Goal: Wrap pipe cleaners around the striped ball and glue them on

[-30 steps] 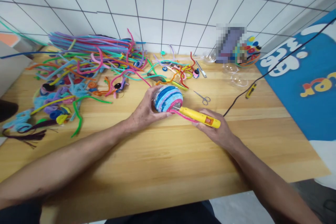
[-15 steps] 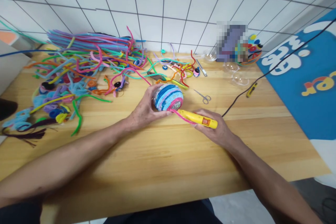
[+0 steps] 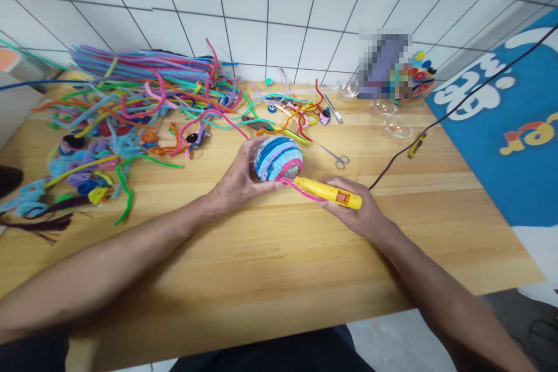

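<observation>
My left hand is wrapped around a ball banded with blue, light blue and purple pipe cleaners. A bare, clear-looking patch shows at its lower right, edged by a pink pipe cleaner. That pink strand's loose end runs down to the fingers of my right hand. The same right hand grips a yellow hot glue gun, its nozzle end against or just beside the ball's lower right; actual contact is hard to make out. A black cord trails from behind the right hand.
A tangle of pipe cleaners covers the table's left and back. Small scissors, wire pliers, a yellow cutter and clear plastic half-spheres lie beyond the hands. The black cord crosses at the right.
The ball has turned slightly in my left hand, so more of the bare patch shows. Both hands keep nearly the same position, and the whole view has shifted a little.
</observation>
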Motion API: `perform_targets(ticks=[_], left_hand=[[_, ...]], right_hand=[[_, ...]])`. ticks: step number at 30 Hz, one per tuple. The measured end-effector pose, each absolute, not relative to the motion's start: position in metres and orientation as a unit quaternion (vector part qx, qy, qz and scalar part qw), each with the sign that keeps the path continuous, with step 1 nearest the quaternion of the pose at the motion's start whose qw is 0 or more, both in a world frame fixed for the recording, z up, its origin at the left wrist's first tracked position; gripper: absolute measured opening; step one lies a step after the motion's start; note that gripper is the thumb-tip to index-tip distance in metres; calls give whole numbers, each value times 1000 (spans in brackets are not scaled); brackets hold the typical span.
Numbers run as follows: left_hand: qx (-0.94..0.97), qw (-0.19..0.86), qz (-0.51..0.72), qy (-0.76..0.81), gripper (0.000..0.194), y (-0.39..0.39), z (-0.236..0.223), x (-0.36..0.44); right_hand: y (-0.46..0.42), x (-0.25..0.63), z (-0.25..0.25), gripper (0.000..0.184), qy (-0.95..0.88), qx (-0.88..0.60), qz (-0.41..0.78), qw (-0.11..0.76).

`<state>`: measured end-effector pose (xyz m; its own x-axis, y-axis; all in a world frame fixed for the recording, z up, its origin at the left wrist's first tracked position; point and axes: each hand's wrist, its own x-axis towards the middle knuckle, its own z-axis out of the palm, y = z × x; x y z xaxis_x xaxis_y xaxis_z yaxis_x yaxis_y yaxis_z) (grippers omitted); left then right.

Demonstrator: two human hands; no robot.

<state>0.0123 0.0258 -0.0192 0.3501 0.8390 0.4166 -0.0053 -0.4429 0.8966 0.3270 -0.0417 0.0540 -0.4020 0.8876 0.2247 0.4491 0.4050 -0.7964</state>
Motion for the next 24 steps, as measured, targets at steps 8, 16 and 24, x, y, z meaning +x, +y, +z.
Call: perform_targets(ticks=[8, 16, 24], left_hand=[[706, 421, 482, 304, 107, 27, -19, 11], [706, 420, 487, 295, 105, 29, -24, 11], [704, 428, 482, 299, 107, 28, -23, 10]], right_hand=[[-42, 328, 53, 23, -746, -467, 324, 347], [-44, 324, 55, 18, -773, -431, 338, 321], [-41, 330, 53, 23, -745, -469, 327, 343]])
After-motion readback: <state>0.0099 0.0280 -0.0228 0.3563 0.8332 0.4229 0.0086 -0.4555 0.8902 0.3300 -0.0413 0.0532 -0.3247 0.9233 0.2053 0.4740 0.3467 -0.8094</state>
